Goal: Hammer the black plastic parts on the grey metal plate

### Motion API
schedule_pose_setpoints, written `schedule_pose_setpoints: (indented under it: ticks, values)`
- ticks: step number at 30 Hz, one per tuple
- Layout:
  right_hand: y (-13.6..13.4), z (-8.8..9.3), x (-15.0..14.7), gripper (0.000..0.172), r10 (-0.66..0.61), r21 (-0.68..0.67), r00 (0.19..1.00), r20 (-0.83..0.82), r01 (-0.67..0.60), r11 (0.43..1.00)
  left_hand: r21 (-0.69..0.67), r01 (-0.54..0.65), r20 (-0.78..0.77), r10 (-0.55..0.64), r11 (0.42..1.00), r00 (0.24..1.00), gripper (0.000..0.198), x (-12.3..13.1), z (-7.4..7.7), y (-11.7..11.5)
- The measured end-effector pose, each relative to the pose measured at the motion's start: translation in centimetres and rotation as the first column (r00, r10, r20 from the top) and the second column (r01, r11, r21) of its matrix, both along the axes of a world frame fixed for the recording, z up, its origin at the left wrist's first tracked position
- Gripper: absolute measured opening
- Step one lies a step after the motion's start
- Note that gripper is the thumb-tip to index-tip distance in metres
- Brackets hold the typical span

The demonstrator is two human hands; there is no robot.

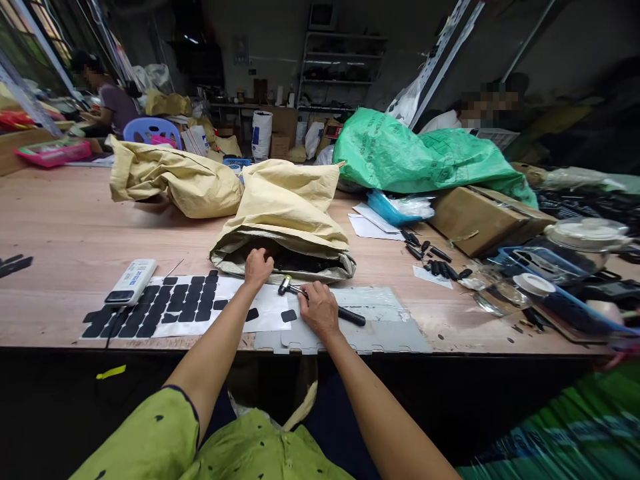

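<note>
My left hand [258, 267] reaches into the open mouth of a tan paper sack [287, 213] lying on the wooden table [65, 233]; its fingers are curled inside and hidden. My right hand [319, 309] rests on a small hammer [320, 301] with a metal head and black handle, fingers bent over the shaft. Under the hands lies a white sheet [235, 303] carrying several black rounded pads [165, 307], and one loose black pad [289, 315] sits beside my right hand.
A white device [131, 282] lies on the pad sheet at left. Another tan sack [170, 177], a green bag [425, 153], a cardboard box [487, 217], black handles [433, 260] and blue trays [555, 280] crowd the right. Two people sit beyond.
</note>
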State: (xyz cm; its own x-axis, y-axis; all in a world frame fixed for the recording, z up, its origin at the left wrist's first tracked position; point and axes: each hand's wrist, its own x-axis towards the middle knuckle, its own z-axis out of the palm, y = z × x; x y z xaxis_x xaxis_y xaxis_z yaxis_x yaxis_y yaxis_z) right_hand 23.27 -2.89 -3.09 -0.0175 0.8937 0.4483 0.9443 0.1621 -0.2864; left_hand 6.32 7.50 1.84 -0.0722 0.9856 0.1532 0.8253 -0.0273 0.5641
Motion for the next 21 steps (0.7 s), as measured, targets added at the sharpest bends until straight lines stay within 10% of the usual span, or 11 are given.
schedule_pose_setpoints:
  ticks: [6, 12, 21]
  values:
    - [0.2, 0.0, 0.0, 0.011, 0.006, -0.003, 1.000, -0.012, -0.006, 1.000, -0.173, -0.020, -0.128, -0.002, 0.985, 0.992, 0.009, 0.5, -1.1, 1.9]
    - [0.1, 0.0, 0.0, 0.010, 0.010, 0.000, 1.000, -0.021, -0.010, 1.000, 0.085, -0.063, -0.105, 0.072, 0.994, 0.992, 0.019, -1.9, -0.4, -1.8]
    - [0.0, -0.1, 0.0, 0.010, -0.001, 0.003, 1.000, -0.009, 0.001, 1.000, 0.061, 0.327, 0.152, -0.333, 0.943, 0.931, 0.015, -5.1, -2.9, -9.1]
